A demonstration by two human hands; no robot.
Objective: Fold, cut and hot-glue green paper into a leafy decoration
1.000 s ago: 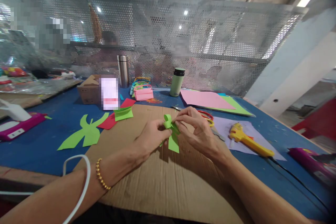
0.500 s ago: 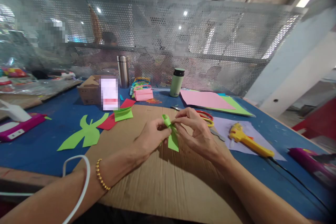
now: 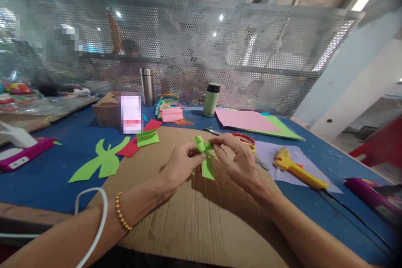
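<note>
A green paper bow [image 3: 207, 166] is held up over the cardboard sheet [image 3: 176, 222], with curled loops at its top and a flat tail hanging down. My left hand [image 3: 182, 165] pinches it from the left, thumb near its middle. From the right, my right hand [image 3: 237, 161] pinches a loop or strip of the bow between thumb and fingertips. Part of the bow is hidden behind my left fingers. Flat on the blue table at the left lies a green paper cutout [image 3: 105, 161] with curved strips.
Scissors [image 3: 246, 138] with red and yellow handles lie behind my right hand. A yellow glue gun [image 3: 298, 169] rests on purple paper [image 3: 264, 150]. Farther back stand a green tumbler [image 3: 211, 100], a steel flask [image 3: 147, 88], a pink paper bag [image 3: 171, 113] and a cardboard box [image 3: 106, 111].
My right fingers have drawn slightly to the right with a strip of the bow, so its loops now show more openly. My left hand stays nearly still.
</note>
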